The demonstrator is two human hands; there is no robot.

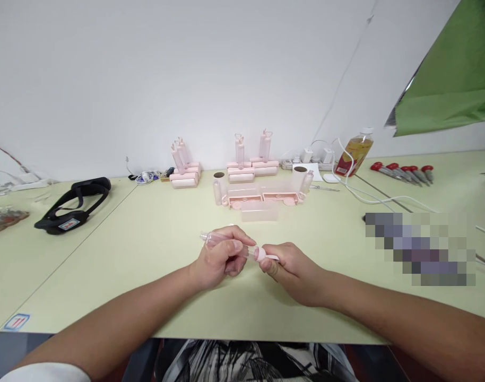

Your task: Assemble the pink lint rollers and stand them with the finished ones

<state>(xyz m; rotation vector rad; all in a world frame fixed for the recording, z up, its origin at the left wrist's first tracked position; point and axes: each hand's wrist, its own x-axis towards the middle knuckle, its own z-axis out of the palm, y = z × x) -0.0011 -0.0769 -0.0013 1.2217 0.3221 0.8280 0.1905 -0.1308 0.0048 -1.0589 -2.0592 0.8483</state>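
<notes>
My left hand (221,260) is closed around a clear pink plastic tube (214,239) whose end sticks out to the left of the fingers. My right hand (290,270) pinches a small pink cap-like piece (262,254) at the tube's right end. Both hands meet just above the pale green table (155,249), near its front middle.
Several pink plastic parts and assembled pieces (250,183) stand at the back of the table. A black headset (73,207) lies at the left. A bottle of amber liquid (354,154), white cables, chargers and red-handled screwdrivers (404,172) are at the right.
</notes>
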